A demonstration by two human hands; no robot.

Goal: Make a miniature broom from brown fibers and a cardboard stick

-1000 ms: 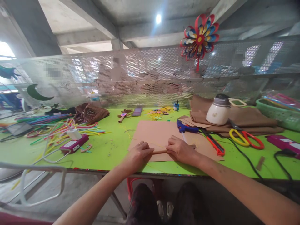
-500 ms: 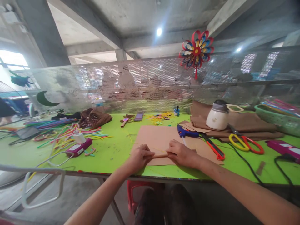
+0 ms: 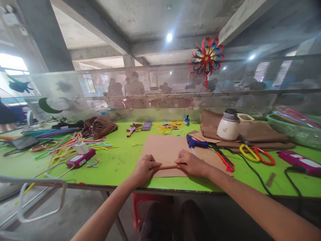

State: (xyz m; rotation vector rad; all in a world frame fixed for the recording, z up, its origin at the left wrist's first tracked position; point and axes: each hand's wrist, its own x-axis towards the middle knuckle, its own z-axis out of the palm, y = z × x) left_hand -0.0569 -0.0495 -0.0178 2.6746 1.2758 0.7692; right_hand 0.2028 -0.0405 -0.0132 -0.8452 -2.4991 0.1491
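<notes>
I see a purple box [image 3: 86, 156] at left, then open green tabletop [image 3: 117, 167] up to the left hand [image 3: 144, 168], which pinches one part of a thin brown roll [image 3: 168, 166]. The roll is over a brown sheet [image 3: 163, 145], long axis left to right, nearly parallel to the table's near edge. The right hand [image 3: 189, 163] pinches it farther along; beyond, a blue glue gun [image 3: 199, 143] and red cutter [image 3: 227, 162] narrow my room.
</notes>
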